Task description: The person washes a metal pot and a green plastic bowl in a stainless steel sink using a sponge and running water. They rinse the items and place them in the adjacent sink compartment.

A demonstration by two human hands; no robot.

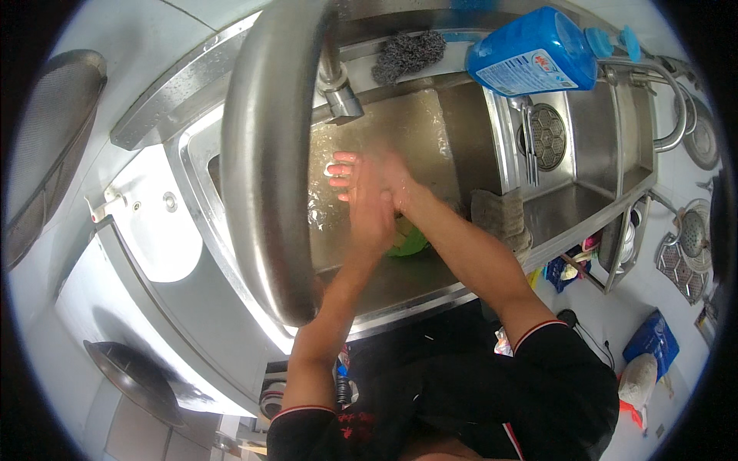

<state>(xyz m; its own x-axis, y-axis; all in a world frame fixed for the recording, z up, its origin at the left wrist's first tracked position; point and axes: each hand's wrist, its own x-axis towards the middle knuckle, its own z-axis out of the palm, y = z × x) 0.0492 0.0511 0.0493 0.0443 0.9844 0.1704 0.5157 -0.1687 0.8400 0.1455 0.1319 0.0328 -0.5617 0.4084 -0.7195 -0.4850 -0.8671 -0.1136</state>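
Note:
Over the water-filled stainless steel sink basin (386,294), my two hands are pressed together, wet. My left hand (372,201) lies partly across the other, its fingers pointing up and left. My right hand (398,176) is partly blurred and hidden beside it; neither shows an object in its grasp. Just below the hands, a green item (410,242), too covered to name, lies in the basin. The metal faucet spout (344,109) stands above the hands.
A large metal vessel (268,173) covers the basin's left part. Behind the basin lie a steel wool scourer (409,55) and a blue pump bottle (533,57). A grey cloth (501,219) hangs over the right edge, near a second sink compartment (597,129) with metal utensils (529,144).

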